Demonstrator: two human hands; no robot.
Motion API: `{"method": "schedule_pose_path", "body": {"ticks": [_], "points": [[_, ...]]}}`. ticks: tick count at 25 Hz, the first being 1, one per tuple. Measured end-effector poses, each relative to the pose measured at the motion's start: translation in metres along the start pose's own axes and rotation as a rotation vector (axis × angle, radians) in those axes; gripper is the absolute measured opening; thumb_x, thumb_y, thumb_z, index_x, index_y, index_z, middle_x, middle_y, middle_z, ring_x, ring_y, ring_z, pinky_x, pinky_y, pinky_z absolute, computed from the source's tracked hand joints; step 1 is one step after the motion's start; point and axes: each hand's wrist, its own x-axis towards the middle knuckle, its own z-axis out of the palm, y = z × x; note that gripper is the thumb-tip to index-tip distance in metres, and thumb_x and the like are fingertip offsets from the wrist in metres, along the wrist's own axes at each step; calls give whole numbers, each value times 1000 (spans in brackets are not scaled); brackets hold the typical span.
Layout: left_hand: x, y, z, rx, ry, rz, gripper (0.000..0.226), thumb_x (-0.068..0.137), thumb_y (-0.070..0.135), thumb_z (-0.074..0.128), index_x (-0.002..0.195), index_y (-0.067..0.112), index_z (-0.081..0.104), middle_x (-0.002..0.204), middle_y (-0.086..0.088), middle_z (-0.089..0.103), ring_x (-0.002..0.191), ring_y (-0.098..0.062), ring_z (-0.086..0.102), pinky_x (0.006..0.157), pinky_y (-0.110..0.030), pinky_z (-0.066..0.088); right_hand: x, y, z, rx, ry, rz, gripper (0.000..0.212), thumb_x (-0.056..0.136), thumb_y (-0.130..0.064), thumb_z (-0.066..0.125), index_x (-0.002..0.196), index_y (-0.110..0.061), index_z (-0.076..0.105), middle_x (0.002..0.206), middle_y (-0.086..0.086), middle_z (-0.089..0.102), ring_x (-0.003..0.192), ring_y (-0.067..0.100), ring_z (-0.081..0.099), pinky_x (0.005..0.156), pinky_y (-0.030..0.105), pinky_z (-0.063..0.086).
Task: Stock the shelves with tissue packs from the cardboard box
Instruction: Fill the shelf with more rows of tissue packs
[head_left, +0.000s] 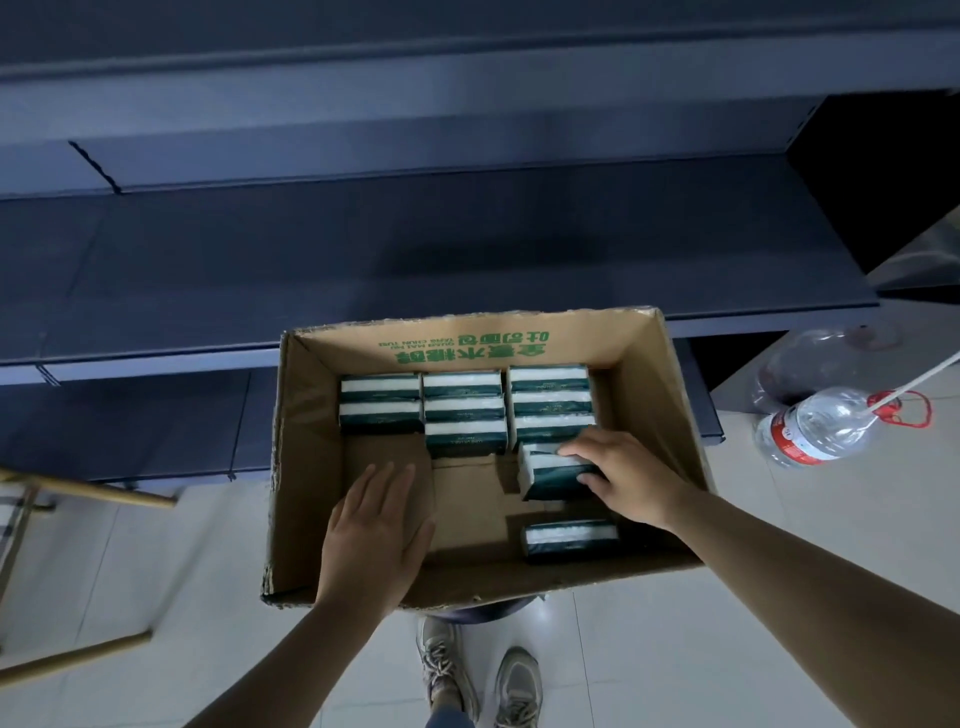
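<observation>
your two sneakers (480, 680) stand on the pale tiled floor (675, 649) at the bottom of the view, toes pointing toward the box. just past them your left hand (375, 535) reaches over the near wall of the cardboard box (296, 467), palm down, fingers straight and spread, holding nothing, hovering over the bare box bottom on the left side. your right hand (618, 475) comes in from the right and is closed around a tilted tissue pack (550, 475), thumb on its near edge and fingers over its top, the pack raised a little off the box bottom. nearer to you, under that hand, a single tissue pack (569, 538) lies flat against the right of the near wall. farther in, the remaining tissue packs (462, 410) stand in three columns against the far wall: two on the left, three in the middle, three on the right, green and white, touching one another. green printed lettering (467, 345) runs upside down along the inside of the far wall. to the right of the box a clear plastic water bottle (815, 426) with a red label lies on the floor. on the left, wooden poles (88, 491) cross the floor. beyond the box, the dark blue shelves (415, 249) stretch across the view, with no packs visible on them.
</observation>
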Motion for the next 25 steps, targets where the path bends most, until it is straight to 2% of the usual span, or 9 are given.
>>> {"method": "schedule_pose_path", "body": {"ticks": [4,7,8,10,12,16,18,22,25], "points": [[25,12,-51,-36,32,-37,79,86,73,22,134,16,47,132,-7,55,123,-28,52,97,-42,41,2,-29,-82,-24,53,-77,35,94,-20,52,129,-24,49,129,-6,49,114,12,49,91,22,39],[53,26,-110,-57,101,-11,93,78,83,12,143,21,35,140,-3,46,131,-24,41,106,-42,36,0,-58,-160,-27,175,-130,35,94,-17,53,128,-23,51,120,-8,50,105,13,52,82,19,36],[63,31,-132,-64,149,16,94,76,83,15,144,20,35,141,-4,46,132,-25,40,106,-42,36,-3,-68,-188,-18,222,-144,35,93,-15,54,127,-22,52,116,-7,50,102,13,53,80,20,37],[86,41,-184,-63,281,71,91,77,76,27,143,14,38,139,-8,49,130,-27,43,103,-43,39,-11,-93,-250,-26,324,-187,35,91,-11,56,124,-20,55,113,-7,51,98,13,54,79,16,35],[110,51,-239,-34,415,117,87,79,73,30,140,12,41,136,-11,51,127,-28,46,98,-43,43,-20,-118,-310,-90,427,-270,34,91,-9,57,123,-19,56,111,-7,53,96,12,55,81,14,35],[148,67,-348,-27,677,236,76,86,68,32,134,11,42,135,-17,49,127,-31,42,99,-44,41,-41,-172,-417,-231,607,-418,36,92,-7,54,125,-20,55,110,-9,51,84,-1,49,78,17,39],[163,73,-395,5,788,287,70,85,60,40,132,10,47,135,-19,48,127,-33,43,100,-45,40,-48,-197,-459,-266,687,-457,35,93,-8,51,126,-21,54,108,-9,51,85,3,49,78,22,41],[198,82,-467,85,863,316,64,87,53,40,134,10,50,138,-19,46,129,-35,42,100,-49,41,-40,-221,-521,-335,848,-474,35,93,-5,50,123,-20,55,104,-9,50,89,13,51,88,29,38],[229,88,-497,154,811,302,64,89,51,50,141,15,43,149,-16,34,138,-31,30,109,-48,28,-14,-219,-550,-413,938,-420,35,90,0,52,120,-16,58,102,-12,46,93,12,48,92,32,32]]}}
